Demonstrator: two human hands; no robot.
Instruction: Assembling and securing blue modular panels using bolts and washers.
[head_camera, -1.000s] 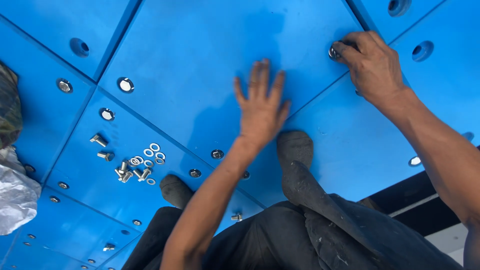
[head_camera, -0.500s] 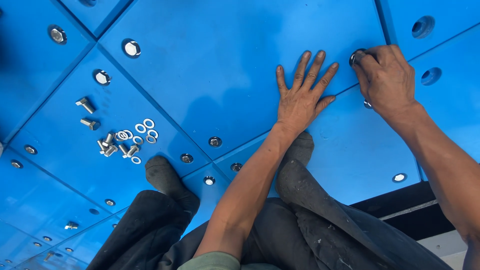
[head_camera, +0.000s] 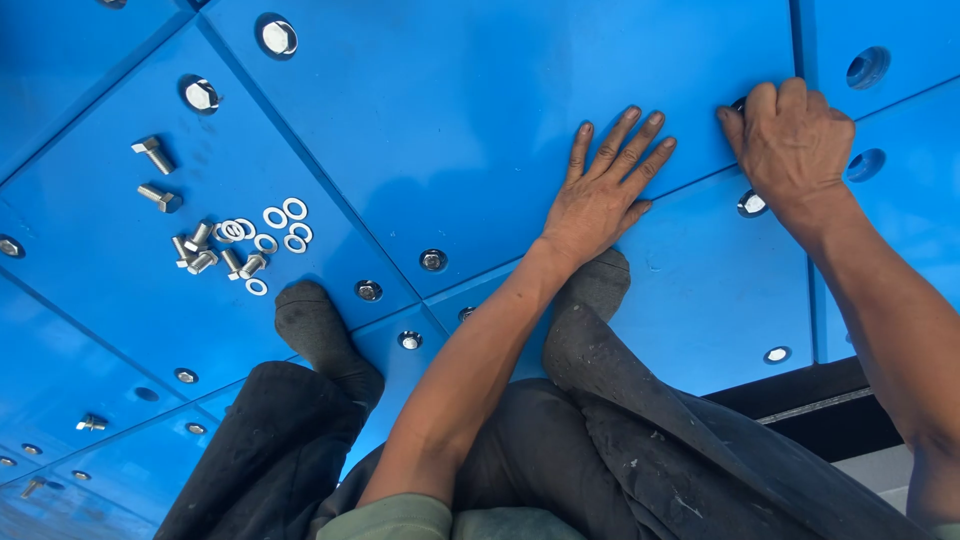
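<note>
At the far right seam of the blue panel floor: one bolt, small, rigid, smooth steel, light, seated in its hole, right hand fingertips closed on its head—best gripped there; left hand flat, fingers spread, empty.

We see a bright, daylit scene, evenly sharp across the blue panels, with a soft dark shadow pooling around our left hand and toward the near side. Small glints flash off the bolt heads at far left. Straight panel seams bend slightly toward the picture edges.
</note>
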